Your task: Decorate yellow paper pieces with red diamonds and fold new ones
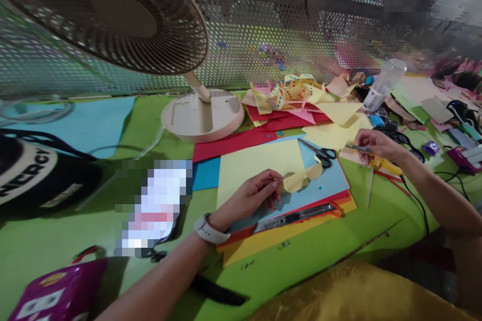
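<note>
My left hand point(263, 189), with a white band on the wrist, pinches one end of a folded pale yellow paper strip point(301, 179) above the stacked coloured sheets point(259, 160). On the right, my right hand point(376, 145) has its fingers closed round a small greyish object too small to name. Just below that hand lies a yellow tool point(387, 165), perhaps a glue gun, with a black cable. Black scissors point(320, 153) rest on the sheets between my hands. A utility knife point(295, 216) lies along the stack's near edge.
A fan point(203, 115) stands at the back left, near a lit phone point(160, 205). Behind the sheets is a heap of folded paper pieces point(297, 93). A clear bottle point(384, 85) stands at the back right. A purple packet point(62, 291) and black bag point(45, 175) are at left.
</note>
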Demonstrator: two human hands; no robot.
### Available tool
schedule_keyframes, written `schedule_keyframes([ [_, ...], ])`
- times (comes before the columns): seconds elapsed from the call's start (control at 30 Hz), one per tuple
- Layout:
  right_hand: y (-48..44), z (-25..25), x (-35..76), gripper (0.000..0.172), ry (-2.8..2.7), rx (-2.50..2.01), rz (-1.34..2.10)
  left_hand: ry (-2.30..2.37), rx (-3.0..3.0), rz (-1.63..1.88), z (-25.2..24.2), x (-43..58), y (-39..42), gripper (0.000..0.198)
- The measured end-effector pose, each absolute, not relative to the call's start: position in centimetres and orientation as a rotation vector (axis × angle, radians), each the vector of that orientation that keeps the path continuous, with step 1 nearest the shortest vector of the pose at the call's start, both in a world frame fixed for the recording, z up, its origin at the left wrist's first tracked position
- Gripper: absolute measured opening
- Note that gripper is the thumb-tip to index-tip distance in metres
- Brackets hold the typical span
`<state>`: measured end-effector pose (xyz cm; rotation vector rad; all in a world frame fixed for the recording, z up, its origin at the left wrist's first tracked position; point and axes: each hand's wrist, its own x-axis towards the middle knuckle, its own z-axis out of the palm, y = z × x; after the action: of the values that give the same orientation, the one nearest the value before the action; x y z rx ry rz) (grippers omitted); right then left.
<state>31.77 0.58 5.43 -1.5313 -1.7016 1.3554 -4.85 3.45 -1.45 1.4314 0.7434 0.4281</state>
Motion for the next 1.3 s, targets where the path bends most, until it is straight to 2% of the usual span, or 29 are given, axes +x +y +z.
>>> schedule_keyframes([
  [0.1,0.2,4.7,32.0,0.036,-1.418,-1.356,1.385,0.746,1.422,0.429,-1.3,-4.9,3.4,0.035],
  [0.2,0.2,4.3,31.3,0.046,-1.396,-1.315,1.337,0.743,1.419,0.429,-1.2,-4.9,3.4,0.037],
  [0.47,1.2,4.2,29.2,0.03,-1.37,-1.481,0.651,0.729,1.404,0.432,-1.4,-4.9,3.4,0.037],
  [0.83,1.7,3.2,28.4,0.025,-1.543,-1.506,0.919,0.728,1.393,0.434,-2.1,-4.8,3.4,0.035],
  [1.07,2.0,5.0,27.8,0.03,-1.48,-1.592,1.404,0.696,1.401,0.458,-1.9,-4.6,3.4,0.038],
  [1.13,2.0,5.7,27.6,0.033,-1.508,-1.561,1.368,0.668,1.392,0.464,-2.0,-4.5,3.5,0.039],
  [1.3,2.5,7.2,25.6,0.035,-1.469,-1.454,0.979,0.632,1.378,0.473,-2.4,-4.4,3.6,0.038],
])
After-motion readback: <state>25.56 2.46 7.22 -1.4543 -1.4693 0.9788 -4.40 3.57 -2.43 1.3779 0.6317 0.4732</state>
